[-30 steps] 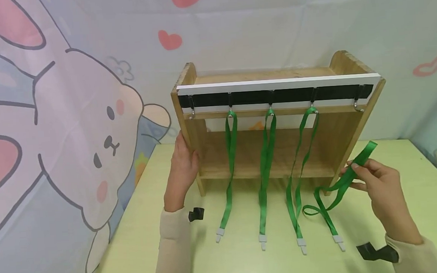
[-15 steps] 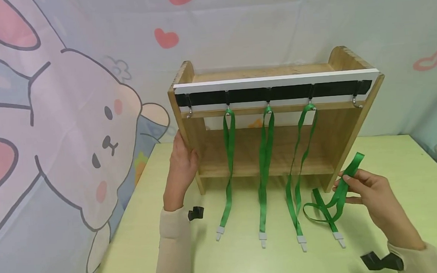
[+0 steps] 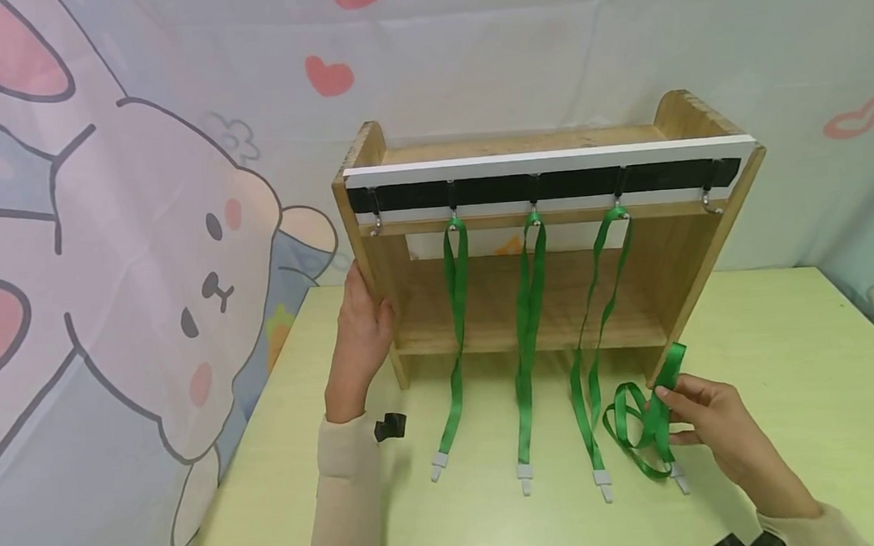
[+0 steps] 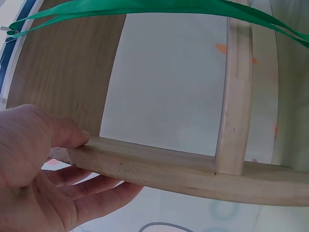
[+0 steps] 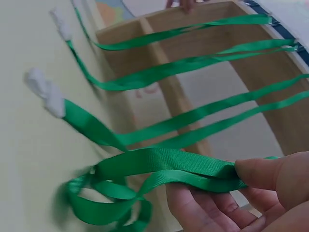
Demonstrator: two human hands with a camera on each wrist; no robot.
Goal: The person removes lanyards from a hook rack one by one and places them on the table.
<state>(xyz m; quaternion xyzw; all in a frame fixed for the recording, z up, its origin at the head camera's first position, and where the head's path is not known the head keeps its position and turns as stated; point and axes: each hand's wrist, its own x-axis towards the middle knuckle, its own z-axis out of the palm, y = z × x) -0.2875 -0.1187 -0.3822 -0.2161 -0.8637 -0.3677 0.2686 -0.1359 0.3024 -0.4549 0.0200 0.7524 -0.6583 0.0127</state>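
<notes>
A small wooden shelf (image 3: 677,267) stands on the table, a row of metal hooks along its top front. My left hand (image 3: 361,336) grips its left side panel; in the left wrist view the thumb rests on one face of the panel (image 4: 178,176), fingers on the other. My right hand (image 3: 712,423) pinches a green lanyard (image 3: 668,371) between thumb and fingers, beside the shelf's right front foot. The lanyard's slack lies in loops, its white clip (image 3: 679,477) low on the table. Three green lanyards (image 3: 458,280) hang from the middle hooks; both end hooks are bare.
The hooks sit on a white rail with a black strip (image 3: 574,184). White clips (image 3: 524,473) of the hanging lanyards reach in front of the shelf, over the pale yellow table (image 3: 468,530). A printed cloth (image 3: 506,43) with a cartoon rabbit stands behind and left.
My right hand has moved left and down with the lanyard, whose slack has bunched into loops near its clip. The left hand keeps its grip on the shelf. The view has shifted slightly.
</notes>
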